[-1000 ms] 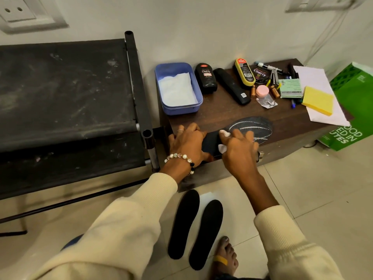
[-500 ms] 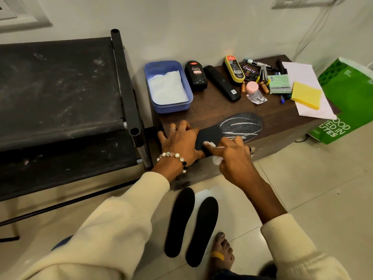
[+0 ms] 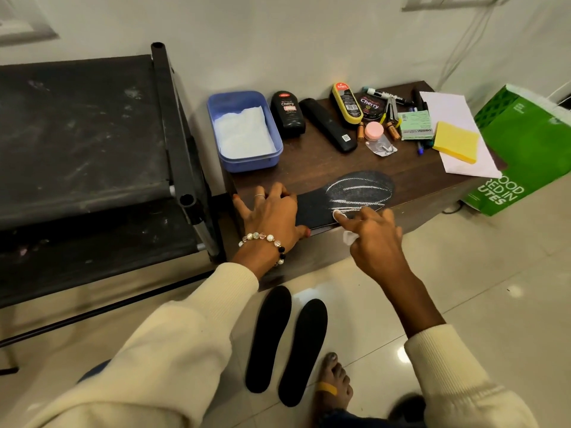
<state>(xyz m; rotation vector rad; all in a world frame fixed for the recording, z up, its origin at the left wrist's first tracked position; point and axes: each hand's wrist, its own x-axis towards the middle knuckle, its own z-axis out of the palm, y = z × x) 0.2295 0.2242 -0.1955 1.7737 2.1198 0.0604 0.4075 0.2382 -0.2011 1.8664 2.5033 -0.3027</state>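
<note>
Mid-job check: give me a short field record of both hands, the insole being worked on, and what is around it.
workpiece: black insole lying on the wooden table, with white streaks over its toe half
left hand: flat on the heel end, pressing it down
right hand: pinches a white wipe, covered fingertip on the insole's near edge
floor: two spare insoles side by side
behind: blue tub holding a white sheet, polish bottle beside it

A white wall (image 3: 309,41) stands behind a dark wooden table (image 3: 309,168). A black metal rack (image 3: 92,134) sits just beside it. The floor (image 3: 494,288) is shiny pale tile.
</note>
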